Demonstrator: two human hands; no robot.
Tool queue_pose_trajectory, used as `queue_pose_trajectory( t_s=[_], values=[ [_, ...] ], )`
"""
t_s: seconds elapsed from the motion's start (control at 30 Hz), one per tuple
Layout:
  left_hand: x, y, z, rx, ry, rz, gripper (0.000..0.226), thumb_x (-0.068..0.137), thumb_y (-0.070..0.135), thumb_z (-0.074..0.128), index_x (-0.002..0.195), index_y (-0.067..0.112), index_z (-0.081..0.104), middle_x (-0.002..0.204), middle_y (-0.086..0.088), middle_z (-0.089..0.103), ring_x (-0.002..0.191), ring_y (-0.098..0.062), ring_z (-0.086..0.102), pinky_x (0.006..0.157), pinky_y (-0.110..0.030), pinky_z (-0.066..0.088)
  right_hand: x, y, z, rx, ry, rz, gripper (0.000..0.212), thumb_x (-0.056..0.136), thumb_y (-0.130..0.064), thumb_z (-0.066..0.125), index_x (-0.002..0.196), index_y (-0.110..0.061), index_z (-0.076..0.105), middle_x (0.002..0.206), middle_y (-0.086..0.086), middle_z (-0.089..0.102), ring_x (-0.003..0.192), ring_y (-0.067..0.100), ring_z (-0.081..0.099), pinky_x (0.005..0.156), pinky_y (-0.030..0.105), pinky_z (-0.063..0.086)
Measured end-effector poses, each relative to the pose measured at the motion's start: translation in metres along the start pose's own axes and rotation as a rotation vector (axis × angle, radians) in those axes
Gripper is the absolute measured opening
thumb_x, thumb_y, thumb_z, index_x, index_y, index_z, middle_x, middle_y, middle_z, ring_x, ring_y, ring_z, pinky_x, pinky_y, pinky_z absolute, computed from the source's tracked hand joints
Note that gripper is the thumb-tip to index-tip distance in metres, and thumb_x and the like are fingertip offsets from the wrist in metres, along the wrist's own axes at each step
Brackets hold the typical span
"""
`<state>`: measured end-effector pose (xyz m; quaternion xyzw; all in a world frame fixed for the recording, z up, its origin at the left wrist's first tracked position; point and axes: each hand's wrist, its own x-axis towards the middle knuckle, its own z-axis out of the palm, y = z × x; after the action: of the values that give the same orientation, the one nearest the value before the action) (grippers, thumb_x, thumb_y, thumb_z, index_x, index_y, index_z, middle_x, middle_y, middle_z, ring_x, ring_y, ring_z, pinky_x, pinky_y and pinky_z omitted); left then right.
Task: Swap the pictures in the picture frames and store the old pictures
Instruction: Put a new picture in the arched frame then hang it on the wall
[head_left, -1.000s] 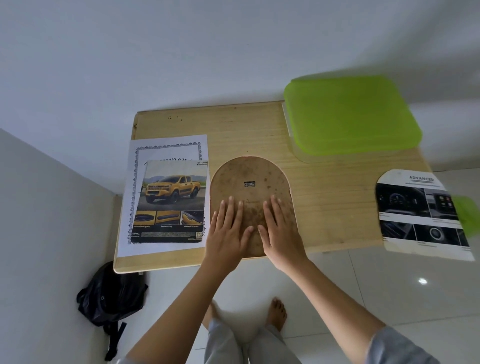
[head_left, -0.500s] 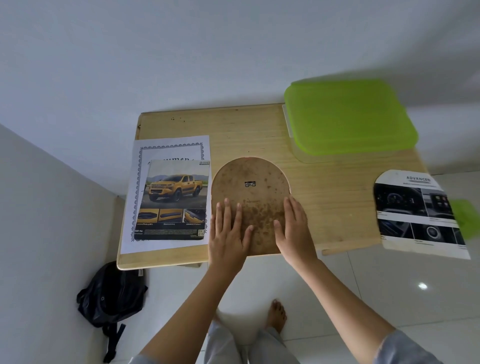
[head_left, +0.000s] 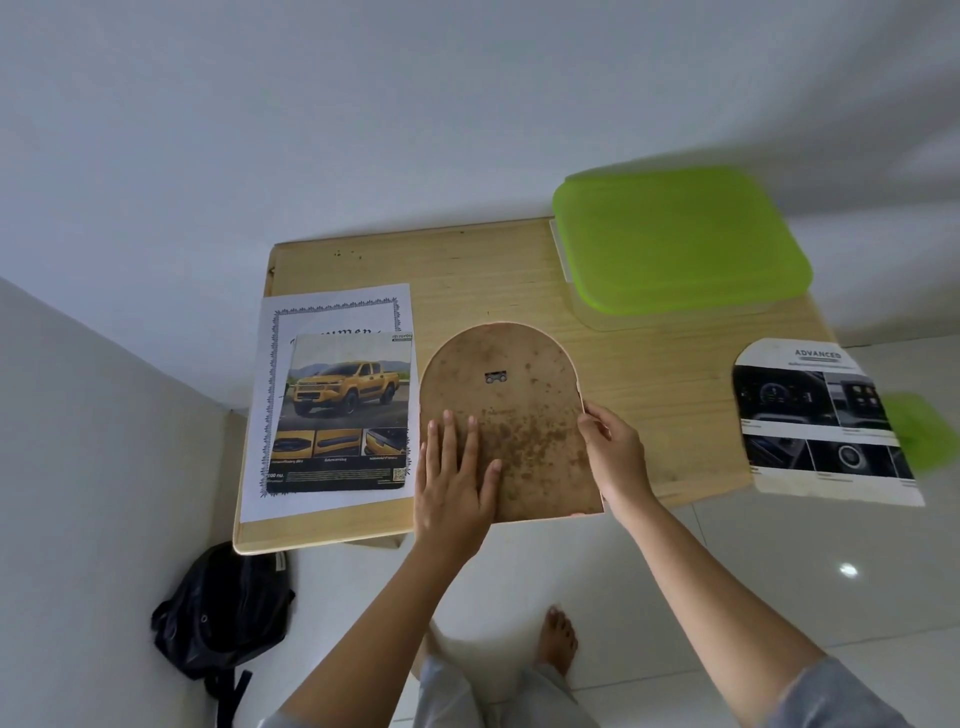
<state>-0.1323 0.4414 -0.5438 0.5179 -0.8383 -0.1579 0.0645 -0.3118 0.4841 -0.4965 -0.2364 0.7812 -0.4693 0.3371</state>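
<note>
An arch-topped picture frame (head_left: 511, 395) lies face down on the wooden table (head_left: 649, 384), its stained brown backing board up and a small metal hanger near the top. My left hand (head_left: 457, 478) presses flat on the board's lower left with straight fingers. My right hand (head_left: 615, 457) grips the frame's right edge, fingers curled round it. A yellow pickup truck picture (head_left: 345, 410) lies on a bordered certificate sheet (head_left: 337, 312) to the left. An arch-cut car interior picture (head_left: 821, 421) hangs over the table's right edge.
A clear box with a green lid (head_left: 675, 239) stands at the table's back right. A second green lid (head_left: 919, 436) lies partly under the interior picture. A black backpack (head_left: 223, 618) sits on the floor at the left. My bare feet show below the table's front edge.
My right hand slid off the backing board to the frame's right edge and curled round it. My left hand stayed pressed on the board.
</note>
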Motion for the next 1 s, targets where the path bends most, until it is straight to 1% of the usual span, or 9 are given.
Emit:
queue_pose_trajectory(
  t_s=[0.13,0.23,0.3,0.37,0.43,0.57,0.67,0.83,1.0],
  values=[
    [0.003,0.009,-0.013,-0.156,-0.029,-0.032,0.074,0.085,0.066,-0.008,0.146,0.025,-0.001,0.156,-0.001,-0.008,0.143,-0.018,-0.013,0.118,-0.034,-0.003,-0.006,-0.008,0.0,0.126,-0.084,-0.069,0.036,0.097,-0.017,0.043,0.133,-0.013,0.049,0.123,-0.002,0.06,0.11,0.015,0.058,0.094,0.027,0.047],
    [0.016,0.025,-0.033,-0.282,-0.026,-0.044,0.062,0.093,0.054,0.014,0.148,0.025,0.011,0.158,0.001,-0.003,0.145,-0.017,-0.005,0.117,-0.037,0.005,-0.011,-0.019,0.0,0.208,-0.094,-0.12,0.037,0.097,-0.017,0.045,0.133,-0.011,0.048,0.13,0.0,0.055,0.118,0.008,0.053,0.097,0.018,0.042],
    [0.032,0.039,-0.049,-0.364,-0.008,-0.025,0.057,0.095,0.047,0.025,0.148,0.027,0.017,0.158,0.002,0.002,0.144,-0.018,0.001,0.116,-0.037,0.009,-0.015,-0.03,0.0,0.23,-0.09,-0.164,0.038,0.096,-0.016,0.045,0.134,-0.01,0.046,0.128,0.0,0.055,0.106,-0.004,0.054,0.087,0.007,0.043],
    [0.051,0.053,-0.069,-0.462,0.02,-0.006,0.052,0.098,0.042,0.03,0.147,0.027,0.022,0.157,0.001,0.011,0.143,-0.018,0.009,0.114,-0.037,0.013,-0.016,-0.04,-0.001,0.236,-0.072,-0.238,0.038,0.096,-0.016,0.046,0.134,-0.011,0.045,0.111,0.0,0.06,0.074,-0.011,0.053,0.067,0.004,0.042],
    [0.069,0.069,-0.094,-0.584,0.068,0.047,0.048,0.099,0.034,0.035,0.146,0.023,0.026,0.154,-0.001,0.018,0.142,-0.016,0.015,0.114,-0.033,0.017,-0.018,-0.054,-0.003,0.238,-0.042,-0.326,0.038,0.096,-0.017,0.046,0.133,-0.013,0.047,0.091,-0.009,0.059,0.056,-0.008,0.048,0.055,0.007,0.038],
    [0.092,0.093,-0.147,-0.745,0.143,0.107,0.049,0.1,0.033,0.035,0.146,0.019,0.025,0.152,-0.002,0.024,0.141,-0.013,0.019,0.112,-0.025,0.015,-0.019,-0.081,-0.004,0.174,0.001,-0.525,0.037,0.094,-0.02,0.05,0.131,-0.021,0.047,0.103,0.004,0.061,0.071,0.0,0.052,0.065,0.014,0.04],
    [0.097,0.101,-0.179,-0.879,0.153,0.095,0.051,0.1,0.036,0.031,0.147,0.02,0.022,0.15,-0.001,0.032,0.139,-0.013,0.026,0.108,-0.023,0.021,-0.018,-0.097,-0.002,0.039,0.042,-0.766,0.041,0.093,-0.022,0.048,0.133,-0.021,0.046,0.097,0.008,0.058,0.078,0.014,0.056,0.069,0.018,0.044],
    [0.097,0.087,-0.203,-0.876,0.219,0.022,0.064,0.096,0.036,0.045,0.148,0.016,0.014,0.102,-0.012,0.06,0.098,-0.028,0.057,0.078,-0.035,0.042,-0.021,-0.113,0.012,-0.207,0.043,-0.994,0.043,0.092,-0.011,0.046,0.135,-0.015,0.044,0.091,0.005,0.051,0.081,0.018,0.053,0.076,0.021,0.045],
    [0.091,0.049,-0.202,-0.931,0.267,-0.06,0.061,0.095,0.019,0.046,0.148,0.017,0.016,0.071,-0.002,0.045,0.064,-0.017,0.045,0.058,-0.03,0.038,-0.031,-0.116,0.041,-0.303,0.009,-1.058,0.043,0.092,-0.014,0.048,0.134,-0.019,0.046,0.09,0.003,0.051,0.081,0.02,0.053,0.069,0.03,0.051]
  ],
)
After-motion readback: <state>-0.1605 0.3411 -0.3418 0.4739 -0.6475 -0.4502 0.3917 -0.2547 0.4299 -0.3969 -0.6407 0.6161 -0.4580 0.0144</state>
